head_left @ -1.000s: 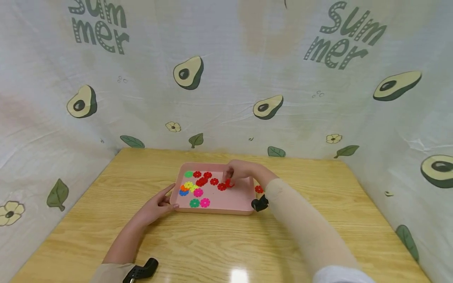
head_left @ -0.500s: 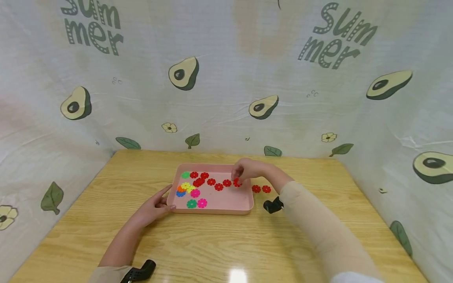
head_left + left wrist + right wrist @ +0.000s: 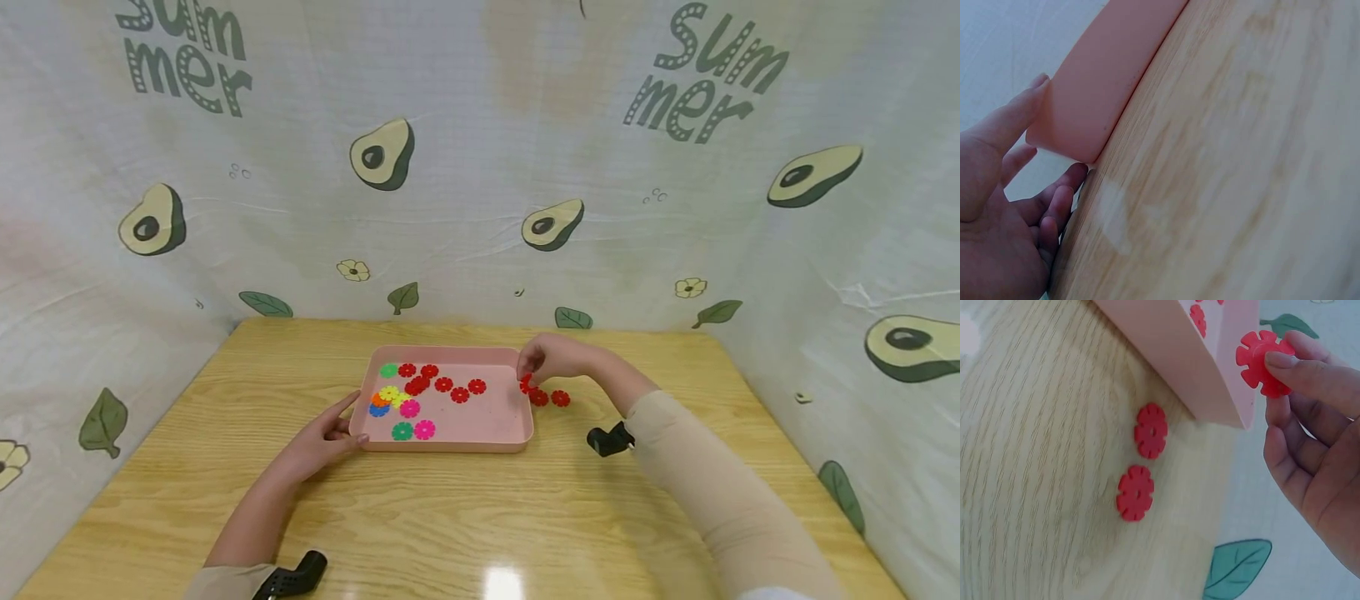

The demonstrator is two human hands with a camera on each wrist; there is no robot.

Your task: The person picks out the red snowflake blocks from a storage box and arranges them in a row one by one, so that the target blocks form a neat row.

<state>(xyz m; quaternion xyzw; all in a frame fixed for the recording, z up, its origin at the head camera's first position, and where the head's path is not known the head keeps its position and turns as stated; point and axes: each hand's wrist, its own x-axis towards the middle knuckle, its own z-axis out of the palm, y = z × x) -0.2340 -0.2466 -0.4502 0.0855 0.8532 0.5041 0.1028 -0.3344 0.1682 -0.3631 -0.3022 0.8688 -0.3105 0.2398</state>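
A pink tray (image 3: pixel 450 447) with upright walls stands on the wooden table. My left hand (image 3: pixel 322 442) touches its front left corner, thumb by the rim and index finger along the outer left side; the left wrist view shows the hand (image 3: pixel 1004 187) close against the tray wall (image 3: pixel 1104 75). My right hand (image 3: pixel 1322 425) pinches a red notched plastic disc (image 3: pixel 1260 362) between thumb and fingers. In the head view the right hand (image 3: pixel 558 357) is above the tray's right edge. Below it lie two red discs (image 3: pixel 1150 431) on the table, flat and close together.
Inside the tray, several red discs (image 3: pixel 460 395) spread through the middle and back left. Pink (image 3: pixel 424 430), dark green (image 3: pixel 402 432), light green (image 3: pixel 388 371), blue (image 3: pixel 378 410), yellow (image 3: pixel 388 392) and orange discs (image 3: pixel 379 401) lie at its left. A printed cloth (image 3: pixel 465 275) hangs behind.
My right hand moves rightward from inside the tray to its right edge, carrying a red disc. The left hand stays at the tray's corner. The head view shifts slightly.
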